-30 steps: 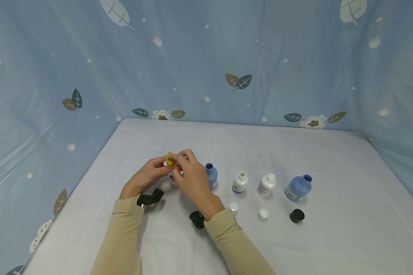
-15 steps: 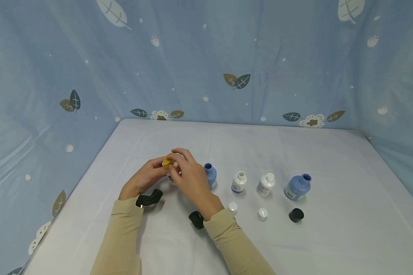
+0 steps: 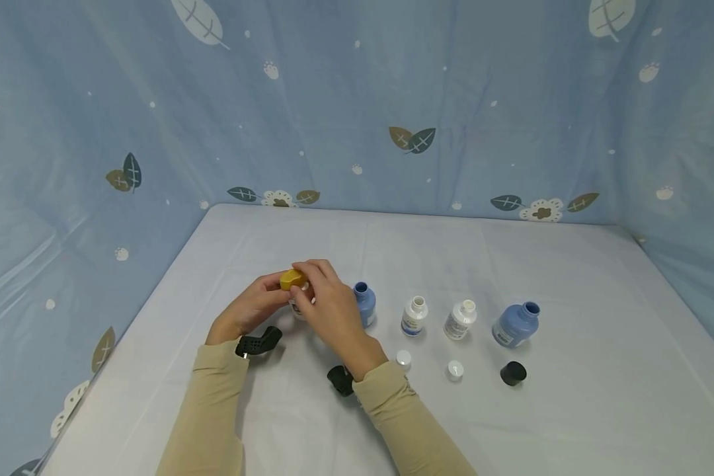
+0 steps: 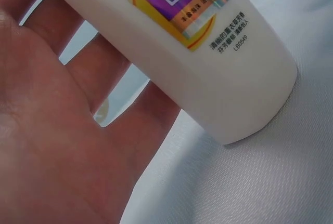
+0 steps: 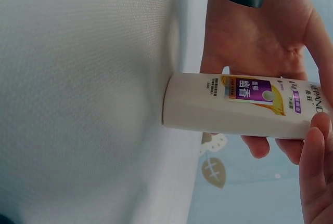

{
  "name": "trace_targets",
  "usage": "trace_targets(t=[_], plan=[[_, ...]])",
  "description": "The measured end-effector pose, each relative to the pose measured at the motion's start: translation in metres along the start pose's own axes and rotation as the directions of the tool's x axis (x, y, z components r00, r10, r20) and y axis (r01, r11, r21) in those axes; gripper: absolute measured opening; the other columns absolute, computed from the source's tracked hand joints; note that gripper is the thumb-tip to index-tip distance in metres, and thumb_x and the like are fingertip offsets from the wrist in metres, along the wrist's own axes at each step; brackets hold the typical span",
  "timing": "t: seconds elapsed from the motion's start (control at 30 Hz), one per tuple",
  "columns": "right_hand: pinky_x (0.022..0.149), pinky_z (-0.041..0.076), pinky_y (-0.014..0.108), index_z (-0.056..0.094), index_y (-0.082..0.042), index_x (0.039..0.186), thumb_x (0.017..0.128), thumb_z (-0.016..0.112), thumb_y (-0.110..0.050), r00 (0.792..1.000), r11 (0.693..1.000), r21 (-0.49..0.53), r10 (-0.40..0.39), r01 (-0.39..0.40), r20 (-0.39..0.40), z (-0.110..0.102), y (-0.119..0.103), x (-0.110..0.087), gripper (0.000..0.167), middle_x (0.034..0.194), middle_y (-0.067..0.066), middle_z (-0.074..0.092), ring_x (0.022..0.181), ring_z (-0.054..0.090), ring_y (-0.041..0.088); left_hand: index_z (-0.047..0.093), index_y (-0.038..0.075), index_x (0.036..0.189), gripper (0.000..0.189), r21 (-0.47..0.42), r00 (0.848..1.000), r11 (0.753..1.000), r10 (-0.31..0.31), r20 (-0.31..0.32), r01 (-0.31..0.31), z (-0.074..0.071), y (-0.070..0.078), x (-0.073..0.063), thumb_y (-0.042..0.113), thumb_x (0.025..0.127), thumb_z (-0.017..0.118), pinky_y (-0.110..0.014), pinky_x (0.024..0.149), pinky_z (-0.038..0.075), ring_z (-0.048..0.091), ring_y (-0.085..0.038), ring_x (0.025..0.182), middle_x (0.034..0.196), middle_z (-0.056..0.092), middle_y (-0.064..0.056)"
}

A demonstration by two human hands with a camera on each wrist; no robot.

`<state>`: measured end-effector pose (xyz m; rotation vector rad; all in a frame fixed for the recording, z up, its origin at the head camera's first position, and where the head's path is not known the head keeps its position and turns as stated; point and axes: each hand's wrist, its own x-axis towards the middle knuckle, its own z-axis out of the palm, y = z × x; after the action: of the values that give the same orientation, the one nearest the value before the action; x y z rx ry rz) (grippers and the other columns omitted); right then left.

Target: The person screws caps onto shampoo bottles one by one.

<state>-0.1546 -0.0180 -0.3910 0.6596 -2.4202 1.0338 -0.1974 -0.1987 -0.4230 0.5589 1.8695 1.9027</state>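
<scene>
- Labelled bottle [image 5: 239, 116]: white, with a purple and yellow label; located between the two hands, roughly upright, its base at the table cloth.
- Yellow cap [image 3: 293, 279]: at the top of the labelled bottle, between the fingertips of both hands; whether it sits on the neck or just above it cannot be told.
- Left hand [image 3: 248, 309]: holds the labelled bottle, fingers passing behind the body and thumb toward its upper part.
- Right hand [image 3: 333, 312]: narrow grip, thumb and fingers pinching the yellow cap.
- Near blue bottle [image 3: 366, 308]: just beside the right hand, on its right, and partly hidden by it; mouth uncovered.
- First white bottle [image 3: 413, 320]: farther right of the right hand; upright, uncapped.
- Second white bottle [image 3: 459, 324]: next outward on the same side; upright, uncapped.
- Far blue bottle [image 3: 514, 326]: well apart from both hands, outermost on the right; uncapped.
- Two white caps [image 3: 455, 371]: right of the right wrist, one before each white bottle.
- Black cap [image 3: 514, 374]: beyond the white caps, in front of the far blue bottle.
- Table cloth [image 3: 583, 291]: white, beneath the hands and bottles.
- Curtain [image 3: 357, 92]: blue, leaf-patterned, beyond the hands and along both sides.
</scene>
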Motion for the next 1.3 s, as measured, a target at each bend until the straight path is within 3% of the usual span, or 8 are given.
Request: trace_targets(t=[0.4, 0.67, 1.0, 1.3], plan=[[0.068, 0.043, 0.011, 0.059, -0.013, 0.112, 0.085, 0.052, -0.007, 0.998, 1.000, 0.021, -0.018, 0.019, -0.065, 0.0009, 0.0017, 0.0005, 0.028, 0.106, -0.002, 0.050, 0.066, 0.053, 0.004, 0.049, 0.001, 0.120, 0.032, 0.009, 1.000, 1.000, -0.007, 0.003, 0.007, 0.0000, -0.0009, -0.0001, 0.008, 0.089, 0.050, -0.032, 0.095, 0.034, 0.046, -0.021, 0.109, 0.118, 0.051, -0.006], [0.061, 0.042, 0.010, 0.061, -0.014, 0.108, 0.086, 0.053, -0.008, 0.995, 0.999, 0.017, -0.028, 0.030, -0.091, 0.0010, 0.0011, 0.0014, 0.024, 0.098, -0.002, 0.050, 0.066, 0.050, 0.001, 0.050, 0.005, 0.123, 0.035, -0.002, 1.000, 1.000, 0.008, 0.012, -0.008, -0.0015, -0.0017, 0.0007, 0.006, 0.088, 0.049, -0.031, 0.095, 0.034, 0.046, -0.018, 0.111, 0.119, 0.052, -0.004], [0.067, 0.043, 0.009, 0.057, -0.012, 0.115, 0.085, 0.056, -0.012, 0.998, 0.999, 0.040, 0.005, -0.003, -0.057, -0.0002, -0.0007, 0.0012, 0.029, 0.109, -0.002, 0.050, 0.077, 0.055, 0.001, 0.047, 0.003, 0.125, 0.038, -0.009, 1.000, 1.000, 0.020, 0.023, -0.020, -0.0020, -0.0016, -0.0003, 0.006, 0.087, 0.048, -0.027, 0.093, 0.036, 0.049, -0.016, 0.107, 0.114, 0.055, -0.002], [0.067, 0.045, 0.014, 0.052, -0.010, 0.122, 0.088, 0.049, -0.013, 0.999, 0.999, 0.024, -0.028, 0.029, -0.018, 0.0006, 0.0018, 0.0006, 0.034, 0.121, -0.002, 0.052, 0.076, 0.055, 0.005, 0.051, 0.009, 0.124, 0.037, -0.019, 0.999, 1.000, 0.026, 0.044, -0.025, -0.0026, -0.0026, 0.0000, 0.006, 0.087, 0.048, -0.027, 0.093, 0.035, 0.046, -0.014, 0.109, 0.117, 0.053, 0.000]])
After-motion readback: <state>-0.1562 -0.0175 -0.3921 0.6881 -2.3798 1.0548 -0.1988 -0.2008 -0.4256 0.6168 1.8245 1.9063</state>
